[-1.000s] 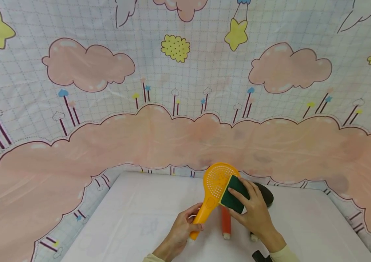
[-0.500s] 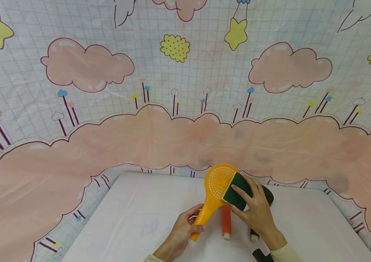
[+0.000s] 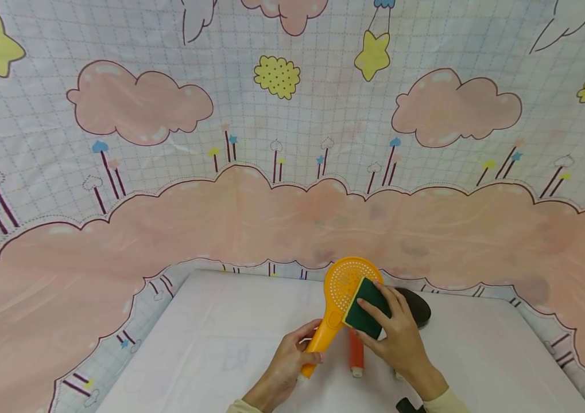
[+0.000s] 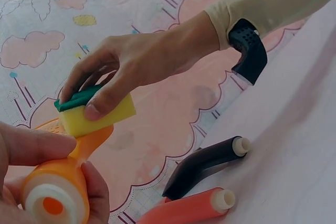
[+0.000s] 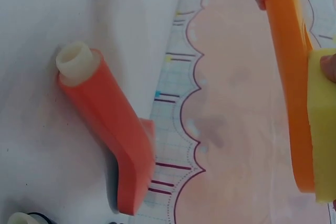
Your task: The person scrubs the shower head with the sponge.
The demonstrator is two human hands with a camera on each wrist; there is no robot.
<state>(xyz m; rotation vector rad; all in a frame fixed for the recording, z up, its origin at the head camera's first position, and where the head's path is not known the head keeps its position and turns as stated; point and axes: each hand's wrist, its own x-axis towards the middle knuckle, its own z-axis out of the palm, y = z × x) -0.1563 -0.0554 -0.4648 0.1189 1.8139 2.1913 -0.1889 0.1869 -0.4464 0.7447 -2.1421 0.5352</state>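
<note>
My left hand [image 3: 284, 364] holds an orange shower head [image 3: 327, 330] by its handle, with the perforated face turned up. In the left wrist view, the open end of that handle [image 4: 55, 203] points toward the camera. A green-and-yellow sponge [image 3: 368, 310] lies against the lower right of the face, pinched by my right hand [image 3: 403, 338]. Its yellow side [image 5: 325, 129] touches the shower head in the right wrist view. Beneath the hands, a red shower head [image 5: 118, 124] lies on the table; its head is mostly hidden from above.
A black shower head [image 3: 417, 308] lies right of the red one, partly covered by my right hand in the head view. A black device [image 4: 248, 48] is worn at my right wrist. The white table [image 3: 209, 321] meets a patterned cloth [image 3: 251, 223] behind it.
The sponge first shifts up and right across the shower head's face, then back down and left with my right hand. My left hand stays nearly still; the shower head tilts slightly.
</note>
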